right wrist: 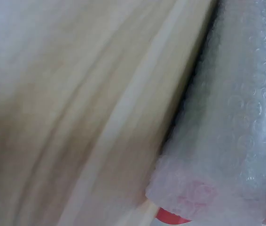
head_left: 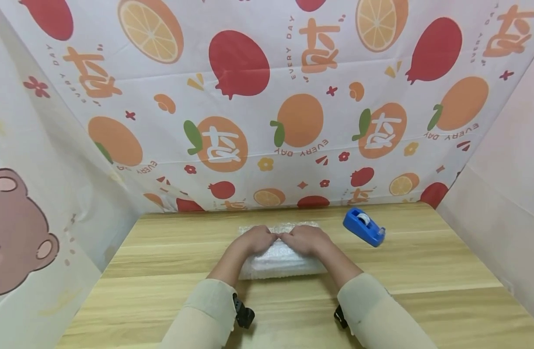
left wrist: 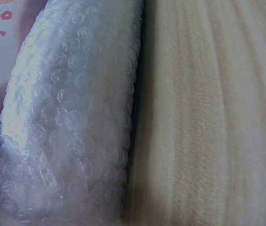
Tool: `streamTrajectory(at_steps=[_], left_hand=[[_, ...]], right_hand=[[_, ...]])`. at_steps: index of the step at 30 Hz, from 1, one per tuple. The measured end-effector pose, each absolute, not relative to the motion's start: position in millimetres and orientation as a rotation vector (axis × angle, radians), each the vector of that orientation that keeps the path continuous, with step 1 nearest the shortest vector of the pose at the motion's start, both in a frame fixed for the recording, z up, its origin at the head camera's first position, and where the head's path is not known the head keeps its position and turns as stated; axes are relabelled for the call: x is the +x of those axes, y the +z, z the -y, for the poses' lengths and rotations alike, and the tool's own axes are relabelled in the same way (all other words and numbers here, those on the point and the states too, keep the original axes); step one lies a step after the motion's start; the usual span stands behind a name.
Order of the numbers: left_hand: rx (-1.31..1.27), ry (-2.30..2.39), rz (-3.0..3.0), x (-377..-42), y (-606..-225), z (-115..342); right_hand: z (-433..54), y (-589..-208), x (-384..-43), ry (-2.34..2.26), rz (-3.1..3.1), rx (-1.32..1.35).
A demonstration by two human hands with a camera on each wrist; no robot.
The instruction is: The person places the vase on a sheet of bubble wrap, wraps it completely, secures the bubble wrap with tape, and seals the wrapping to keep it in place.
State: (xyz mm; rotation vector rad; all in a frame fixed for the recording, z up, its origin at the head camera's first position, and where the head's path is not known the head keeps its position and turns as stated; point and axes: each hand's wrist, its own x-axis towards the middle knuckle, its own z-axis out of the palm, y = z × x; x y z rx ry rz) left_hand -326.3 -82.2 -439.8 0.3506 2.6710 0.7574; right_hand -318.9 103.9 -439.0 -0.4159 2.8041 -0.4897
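Note:
A roll-shaped bundle of bubble wrap [head_left: 280, 264] lies crosswise on the wooden table, its contents too hazy to make out. My left hand [head_left: 257, 239] grips the upper side of the wrap left of its middle. Right of the middle, my right hand [head_left: 306, 239] holds the same bundle, the two thumbs meeting on top. Most fingertips are hidden beyond the wrap. Close up, the left wrist view shows the rounded bubble wrap [left wrist: 72, 113] with part of the hand behind it. The right wrist view shows the bundle's end [right wrist: 227, 122].
A blue tape dispenser [head_left: 364, 227] with a roll of tape stands at the back right of the table [head_left: 162, 261]. A fruit-printed white cloth [head_left: 262, 165] hangs along the table's back edge. Light cloth sheets hang on both sides.

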Motion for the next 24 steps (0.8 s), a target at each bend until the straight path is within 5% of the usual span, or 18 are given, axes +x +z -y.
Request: streamTrajectory(at_steps=[18,24], left_hand=[[0.377,0.8,-2.701,-338.5,-430.8,84.9],[0.386,1.235,-2.696,-334.7,-439.9,93.3]], right_hand=[[-102.5,-425.5,-332.3,-0.549,-2.778,-0.38],[-100.3,-434.2,-329.7,-0.585,-2.738,-0.328]])
